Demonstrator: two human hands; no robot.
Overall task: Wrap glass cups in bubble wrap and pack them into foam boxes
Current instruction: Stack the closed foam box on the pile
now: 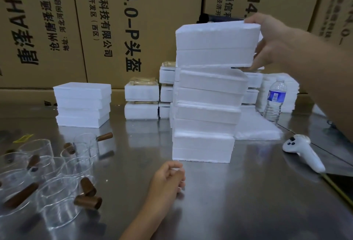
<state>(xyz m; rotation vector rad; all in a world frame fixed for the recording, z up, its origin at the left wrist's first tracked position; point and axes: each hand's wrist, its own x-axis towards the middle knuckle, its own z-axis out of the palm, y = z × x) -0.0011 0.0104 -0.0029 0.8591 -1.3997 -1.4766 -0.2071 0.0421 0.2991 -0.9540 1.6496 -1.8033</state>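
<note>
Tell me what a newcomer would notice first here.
The tall stack of foam boxes at the centre of the table, with the right hand gripping the top box. Next, the brown-handled glass cups clustered at the left, and the left hand resting near the stack's base.

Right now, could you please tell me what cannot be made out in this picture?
Head view:
- Top foam box contents: closed, gripped by the right hand.
- Left hand palm: curled fingers hide it.
- Dark object behind the stack: covered by that box.
- Water bottle label: too small.
- Leftmost glass cups: cut by the edge.
</note>
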